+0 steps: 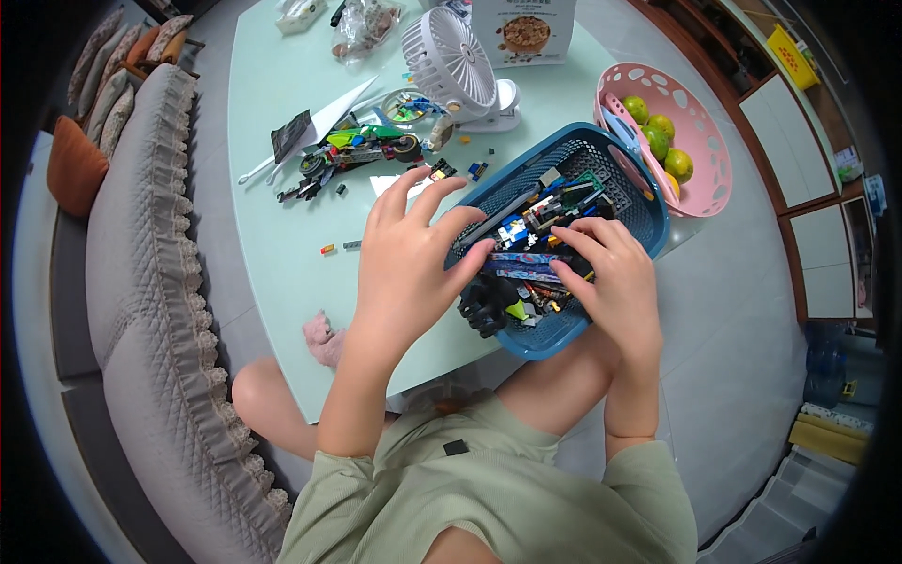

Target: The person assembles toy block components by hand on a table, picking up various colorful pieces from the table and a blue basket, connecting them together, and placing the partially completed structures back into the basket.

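My left hand point(409, 258) is at the left rim of a blue plastic basket point(540, 346), its fingers spread and nothing between them. Its thumb tip comes close to the left end of a blue-and-purple patterned strip point(524, 258) lying among the pieces. Over the right side of the basket, my right hand point(615, 282) has its thumb and fingers apart. The right thumb is by the strip's other end; whether it touches is hard to tell. Loose building-brick pieces point(587, 193) fill the basket, with a black lumpy item point(482, 305) at its near left.
A brick-built motorcycle point(362, 146) and small loose bricks lie left on the glass-topped table point(282, 211). Behind stand a white fan point(456, 66) and a box point(524, 33). A pink bowl point(709, 169) of green fruit is at right; a pink fuzzy item point(324, 338) lies near me.
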{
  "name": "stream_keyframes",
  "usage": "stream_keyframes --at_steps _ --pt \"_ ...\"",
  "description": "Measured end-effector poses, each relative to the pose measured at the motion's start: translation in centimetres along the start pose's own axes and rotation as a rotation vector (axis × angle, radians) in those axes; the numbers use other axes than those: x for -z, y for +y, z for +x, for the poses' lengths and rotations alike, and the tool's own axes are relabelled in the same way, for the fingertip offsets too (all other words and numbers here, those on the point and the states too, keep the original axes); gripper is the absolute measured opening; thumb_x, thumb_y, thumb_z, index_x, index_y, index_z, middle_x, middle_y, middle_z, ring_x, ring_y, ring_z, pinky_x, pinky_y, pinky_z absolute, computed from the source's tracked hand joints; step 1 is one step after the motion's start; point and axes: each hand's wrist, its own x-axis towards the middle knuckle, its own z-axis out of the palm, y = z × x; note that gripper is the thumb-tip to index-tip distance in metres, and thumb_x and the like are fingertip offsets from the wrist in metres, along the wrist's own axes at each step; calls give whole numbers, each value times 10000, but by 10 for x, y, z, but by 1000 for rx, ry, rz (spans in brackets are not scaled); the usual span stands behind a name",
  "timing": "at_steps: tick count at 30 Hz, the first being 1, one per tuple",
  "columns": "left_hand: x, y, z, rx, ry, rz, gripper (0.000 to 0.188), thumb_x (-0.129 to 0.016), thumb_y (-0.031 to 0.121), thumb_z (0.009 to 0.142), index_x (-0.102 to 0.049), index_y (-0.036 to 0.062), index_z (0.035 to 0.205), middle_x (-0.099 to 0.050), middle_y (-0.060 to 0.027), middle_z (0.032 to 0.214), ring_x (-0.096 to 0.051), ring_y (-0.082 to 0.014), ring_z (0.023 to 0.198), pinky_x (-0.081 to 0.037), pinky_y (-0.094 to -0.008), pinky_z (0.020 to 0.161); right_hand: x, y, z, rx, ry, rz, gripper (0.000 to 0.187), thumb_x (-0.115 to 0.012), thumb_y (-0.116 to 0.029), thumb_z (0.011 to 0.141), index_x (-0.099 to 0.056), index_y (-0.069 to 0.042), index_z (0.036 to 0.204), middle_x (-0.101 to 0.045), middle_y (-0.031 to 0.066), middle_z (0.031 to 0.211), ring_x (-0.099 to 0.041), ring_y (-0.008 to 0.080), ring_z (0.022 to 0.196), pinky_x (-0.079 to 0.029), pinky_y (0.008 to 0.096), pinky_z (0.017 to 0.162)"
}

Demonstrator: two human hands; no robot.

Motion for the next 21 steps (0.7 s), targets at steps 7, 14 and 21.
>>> stream_keyframes --at_steps 7,14,21 --pt "16 -7 -27 94 85 -123 186 -759 117 798 -728 109 981 -691 -56 1146 -590 -306 1171 -479 -410 954 1 -17 -5 4 14 9 247 -742 -180 814 -731 -96 1045 -658 29 1015 -625 240 948 -510 377 823" --pt "28 -21 -61 286 95 -181 156 -714 94 838 -727 76 993 -696 -60 1142 -608 -281 1125 -477 -391 945 -4 -47 -6 40 43 66 215 -738 -162 818 -735 -112 1026 -663 27 980 -636 240 907 -520 370 776" --pt "27 -49 -100 403 97 -90 137 -697 198 878 -720 115 985 -697 -32 1119 -629 -264 1062 -506 -388 888 -14 -83 -4 113 76 125 191 -732 -154 830 -737 -116 1018 -673 32 964 -650 231 873 -526 358 737"
